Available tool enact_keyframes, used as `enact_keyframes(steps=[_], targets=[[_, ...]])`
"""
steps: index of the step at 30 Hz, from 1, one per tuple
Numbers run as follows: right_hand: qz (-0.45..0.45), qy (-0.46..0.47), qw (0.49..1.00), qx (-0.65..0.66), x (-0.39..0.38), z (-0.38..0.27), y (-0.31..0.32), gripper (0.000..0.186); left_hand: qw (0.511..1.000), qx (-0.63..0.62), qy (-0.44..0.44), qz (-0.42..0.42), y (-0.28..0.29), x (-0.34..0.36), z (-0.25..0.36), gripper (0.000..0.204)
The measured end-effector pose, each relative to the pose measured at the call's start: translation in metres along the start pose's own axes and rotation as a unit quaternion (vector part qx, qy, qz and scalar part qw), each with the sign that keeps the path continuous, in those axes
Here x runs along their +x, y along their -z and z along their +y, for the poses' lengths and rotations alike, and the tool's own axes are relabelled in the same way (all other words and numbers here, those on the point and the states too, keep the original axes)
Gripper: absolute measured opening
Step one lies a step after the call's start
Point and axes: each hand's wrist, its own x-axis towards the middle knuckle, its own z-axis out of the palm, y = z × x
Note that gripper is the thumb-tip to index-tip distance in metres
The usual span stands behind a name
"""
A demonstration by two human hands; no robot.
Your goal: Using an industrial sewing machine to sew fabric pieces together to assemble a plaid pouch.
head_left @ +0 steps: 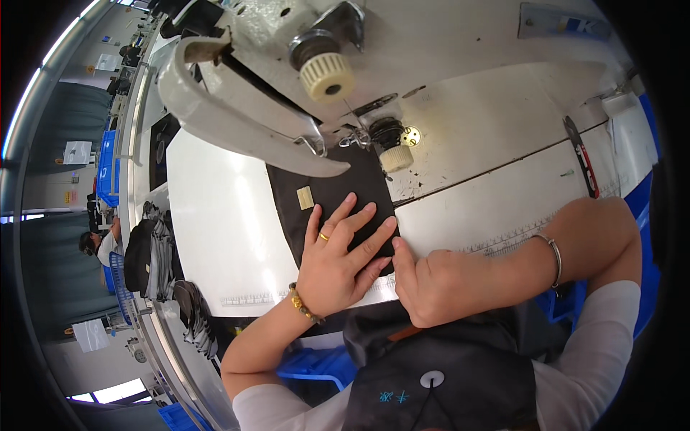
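A black fabric piece (pixel 364 181) lies flat on the white sewing table, its far end under the sewing machine's presser foot (pixel 356 136). Sewn or laid on it is a small pale yellow label (pixel 305 197). My left hand (pixel 334 258) rests on the fabric with fingers spread, a ring on one of them. At the fabric's near right edge, my right hand (pixel 431 284) is closed, its index fingertip against the edge beside my left thumb. The right thumb is mostly hidden, but the fingers seem to pinch that edge.
The white sewing machine (pixel 244 133) with cream knobs overhangs the fabric. Red-and-black thread snips (pixel 582 156) lie at the right. A printed ruler (pixel 507 246) runs along the near edge. Stacked dark pieces (pixel 149 258) are at left, a blue bin (pixel 316 365) below the table, and another person (pixel 105 243) far left.
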Motion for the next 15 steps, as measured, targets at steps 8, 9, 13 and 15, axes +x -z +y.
enact_keyframes(steps=[8, 9, 13, 15], targets=[[0.026, -0.055, 0.998, 0.006, 0.003, 0.022, -0.016, 0.042, 0.999, -0.01, -0.009, 0.036, -0.004, 0.025, -0.028, 0.052], [0.008, -0.042, 0.999, -0.024, 0.002, 0.027, -0.016, 0.032, 0.998, -0.019, -0.013, 0.058, -0.005, 0.029, -0.031, 0.051], [-0.001, -0.05, 0.998, -0.044, 0.006, 0.038, -0.022, 0.03, 0.996, -0.035, 0.0, 0.078, -0.005, 0.04, -0.041, 0.046], [0.017, -0.073, 0.997, -0.024, 0.006, 0.041, -0.028, 0.037, 0.996, -0.033, -0.002, 0.082, -0.005, 0.047, -0.048, 0.046]])
